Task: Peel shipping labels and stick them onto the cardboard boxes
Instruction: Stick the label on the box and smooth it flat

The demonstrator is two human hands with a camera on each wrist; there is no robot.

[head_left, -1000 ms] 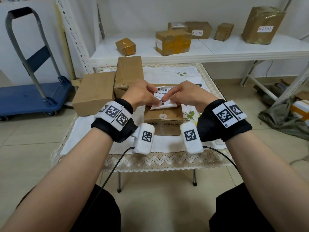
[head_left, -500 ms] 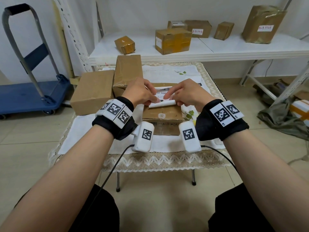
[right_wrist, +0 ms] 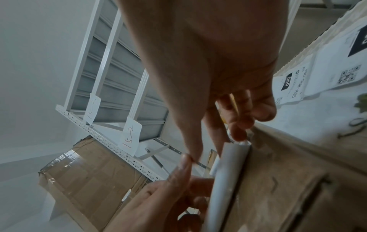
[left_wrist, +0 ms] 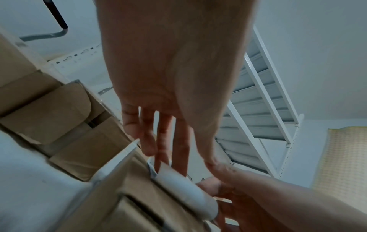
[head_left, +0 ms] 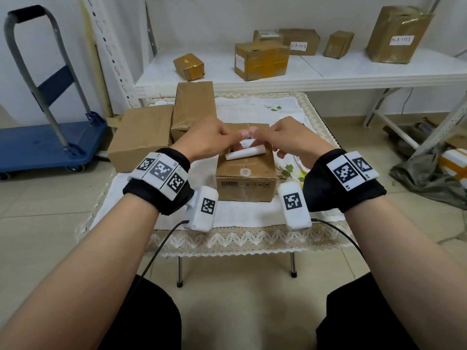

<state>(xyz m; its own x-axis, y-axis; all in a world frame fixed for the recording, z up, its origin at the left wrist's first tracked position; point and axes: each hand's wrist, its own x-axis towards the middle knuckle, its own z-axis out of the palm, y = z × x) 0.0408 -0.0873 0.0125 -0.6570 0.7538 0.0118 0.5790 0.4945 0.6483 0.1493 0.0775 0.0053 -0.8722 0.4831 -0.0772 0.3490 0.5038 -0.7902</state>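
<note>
A small cardboard box [head_left: 245, 173] stands in the middle of the cloth-covered table [head_left: 240, 218]. Just above its top, a white shipping label [head_left: 246, 154] is curled into a roll along its near edge, with printed text showing behind. My left hand [head_left: 227, 134] and right hand [head_left: 257, 134] meet over the box's far half and both pinch the label with thumb and fingers. In the left wrist view the roll [left_wrist: 186, 193] lies on the box [left_wrist: 111, 204] below my left fingers [left_wrist: 164, 141]. In the right wrist view it [right_wrist: 228, 180] lies under my right fingers [right_wrist: 238, 125].
Two larger cardboard boxes [head_left: 141, 137] [head_left: 193, 107] sit at the table's left rear. More label sheets [right_wrist: 317, 75] lie on the cloth right of the small box. A white shelf [head_left: 303, 79] behind holds several boxes. A blue hand trolley [head_left: 38, 145] stands at left.
The label's near edge has curled from nearly flat into a tight roll. Both hands have drawn closer together over the box's far half, still holding the label.
</note>
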